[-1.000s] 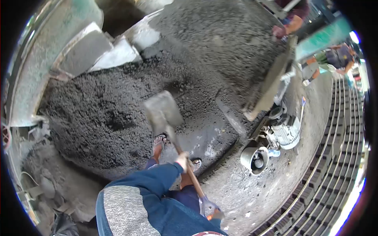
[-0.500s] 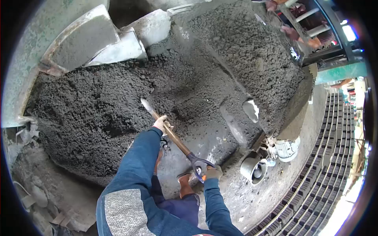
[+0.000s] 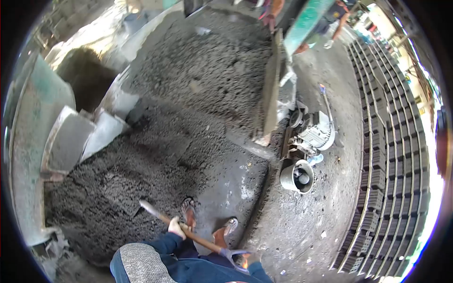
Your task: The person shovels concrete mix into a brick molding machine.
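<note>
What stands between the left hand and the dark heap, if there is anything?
Nothing visible blocks the way. The left hand grips the shovel, whose shaft runs directly to the heap. The nearest foot is beside the shaft, not across it.

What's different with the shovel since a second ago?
The shovel swung to the person's left and went down: its blade showed before, and now it seems sunk in the dark pile. Nothing was let go: the left hand stays on the shaft, the right hand on the handle. The bucket stayed by the motor.
</note>
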`<action>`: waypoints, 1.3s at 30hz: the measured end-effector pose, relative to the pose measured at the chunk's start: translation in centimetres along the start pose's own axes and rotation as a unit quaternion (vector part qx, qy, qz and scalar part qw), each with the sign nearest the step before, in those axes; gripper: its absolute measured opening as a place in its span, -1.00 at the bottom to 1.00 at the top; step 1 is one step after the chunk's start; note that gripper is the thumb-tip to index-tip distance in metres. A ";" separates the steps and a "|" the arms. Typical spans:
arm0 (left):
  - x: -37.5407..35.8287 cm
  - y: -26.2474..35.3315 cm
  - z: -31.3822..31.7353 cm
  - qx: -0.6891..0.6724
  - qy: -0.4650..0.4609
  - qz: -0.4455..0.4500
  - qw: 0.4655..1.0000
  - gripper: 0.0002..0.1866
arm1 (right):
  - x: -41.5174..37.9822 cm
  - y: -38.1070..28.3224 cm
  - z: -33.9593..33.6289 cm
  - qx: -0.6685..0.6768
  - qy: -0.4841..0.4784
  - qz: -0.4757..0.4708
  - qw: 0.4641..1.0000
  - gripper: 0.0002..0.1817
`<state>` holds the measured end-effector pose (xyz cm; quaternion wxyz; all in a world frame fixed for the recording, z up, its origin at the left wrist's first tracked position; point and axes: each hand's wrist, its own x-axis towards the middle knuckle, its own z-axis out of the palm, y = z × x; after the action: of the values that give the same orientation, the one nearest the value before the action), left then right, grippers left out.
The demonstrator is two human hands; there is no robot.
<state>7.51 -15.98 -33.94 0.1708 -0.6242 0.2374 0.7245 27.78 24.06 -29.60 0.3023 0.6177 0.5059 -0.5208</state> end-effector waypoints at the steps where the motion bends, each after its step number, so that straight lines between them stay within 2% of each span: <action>1: -0.5 -0.7 -0.5 -0.021 0.009 -0.041 0.999 -0.62 | -0.5 1.5 -1.1 0.015 -0.007 0.048 0.999 -0.83; 2: -2.0 -1.4 -0.3 0.000 0.018 -0.016 1.000 -0.65 | -1.2 2.9 -2.0 0.024 -0.011 0.089 0.996 -0.83; 4: -6.6 -1.4 2.4 0.024 0.016 -0.004 1.000 -0.67 | -2.4 4.8 -3.0 0.016 -0.018 0.060 0.998 -0.81; 5: -10.0 -1.1 4.6 0.046 -0.018 0.018 0.999 -0.67 | -2.3 4.7 -3.0 -0.028 -0.011 -0.060 0.998 -0.80; 7: -13.2 -0.9 8.4 0.049 -0.109 0.043 0.992 -0.68 | -2.2 4.5 -3.1 -0.120 0.024 -0.293 0.948 -0.76; 8: -15.2 -0.2 10.8 0.053 -0.152 0.059 0.985 -0.68 | -2.4 4.6 -3.0 -0.162 0.045 -0.401 0.901 -0.74; 9: -21.1 0.5 14.8 0.086 -0.128 0.106 0.982 -0.65 | -2.7 4.9 -3.0 -0.207 0.061 -0.500 0.839 -0.72; 10: -21.2 1.5 17.3 0.080 -0.235 0.084 0.965 -0.62 | -2.9 5.1 -3.0 -0.246 0.089 -0.590 0.764 -0.69; 11: -23.2 2.9 20.3 0.112 -0.348 0.071 0.928 -0.63 | -4.3 2.3 -2.4 -0.166 0.119 -0.578 0.790 -0.72; 12: -25.5 3.8 23.6 0.122 -0.445 0.073 0.884 -0.64 | -8.9 -2.4 -1.0 0.045 0.083 -0.519 0.850 -0.73; 13: -28.8 4.5 27.2 0.130 -0.454 0.078 0.878 -0.65 | -14.7 -7.3 0.6 0.314 0.027 -0.454 0.834 -0.74; 14: -30.3 5.3 30.6 0.124 -0.499 0.054 0.856 -0.67 | -20.7 -11.0 2.0 0.473 0.007 -0.441 0.762 -0.73; 15: -32.2 5.8 33.7 0.123 -0.507 0.059 0.851 -0.69 | -21.5 -12.7 1.5 0.393 0.109 -0.507 0.759 -0.87; 16: -33.9 6.3 36.5 0.121 -0.516 0.066 0.845 -0.71 | -23.5 -14.4 1.6 0.303 0.226 -0.587 0.716 -0.74; 18: -35.9 7.2 40.4 0.113 -0.602 0.042 0.790 -0.71 | -29.2 -17.2 1.9 0.103 0.439 -0.688 0.568 -0.48; 21: -36.3 8.0 43.0 0.111 -0.567 0.052 0.815 -0.69 | -34.4 -20.2 3.0 -0.063 0.406 -0.828 0.380 -0.54; 22: -34.6 8.2 43.0 0.093 -0.585 0.057 0.803 -0.70 | -35.0 -20.4 3.7 -0.127 0.390 -0.841 0.353 -0.66; 24: -31.5 8.3 42.4 0.136 -0.516 0.152 0.832 -0.72 | -28.3 -20.5 5.1 -0.202 0.406 -0.841 0.297 -0.78; 25: -32.5 7.6 40.4 0.141 -0.486 0.152 0.849 -0.73 | -26.3 -19.8 4.6 -0.197 0.403 -0.833 0.324 -0.79; 27: -33.0 6.9 36.9 0.129 -0.547 0.135 0.816 -0.75 | -21.9 -18.2 2.4 -0.183 0.395 -0.818 0.377 -0.76; 29: -33.7 5.3 31.8 0.113 -0.596 0.115 0.787 -0.71 | -14.7 -16.0 0.6 -0.136 0.237 -0.740 0.615 -0.79; 30: -33.9 4.8 29.7 0.101 -0.627 0.115 0.764 -0.67 | -13.3 -14.7 0.1 -0.021 0.164 -0.703 0.692 -0.80; 31: -33.1 4.6 28.1 0.096 -0.632 0.131 0.757 -0.55 | -12.0 -13.5 -0.4 0.114 0.098 -0.654 0.741 -0.80; 32: -31.6 4.4 26.1 0.097 -0.633 0.183 0.746 -0.62 | -11.6 -12.9 -1.6 0.163 0.067 -0.595 0.784 -0.80; 34: -30.8 2.9 21.9 0.066 -0.599 0.165 0.781 -0.62 | -6.8 -12.3 -3.4 0.239 -0.014 -0.528 0.815 -0.77; 35: -29.8 2.2 20.5 0.053 -0.549 0.165 0.818 -0.62 | -5.7 -12.3 -3.8 0.287 -0.053 -0.491 0.821 -0.75; 36: -28.4 1.5 19.5 0.036 -0.498 0.167 0.850 -0.62 | -8.8 -13.4 -4.6 0.345 -0.099 -0.453 0.816 -0.73; 37: -27.4 0.7 19.2 0.012 -0.465 0.153 0.872 -0.60 | -10.8 -14.0 -5.5 0.275 -0.143 -0.445 0.840 -0.74; 39: -25.6 -1.7 20.0 -0.035 -0.371 0.154 0.915 -0.53 | -12.6 -14.1 -6.1 0.212 -0.034 -0.464 0.859 -0.75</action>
<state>-3.87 -2.12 -6.75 0.1103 -0.2721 0.2247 0.9291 17.29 29.91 -13.80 -0.0956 0.3426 0.6005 -0.7162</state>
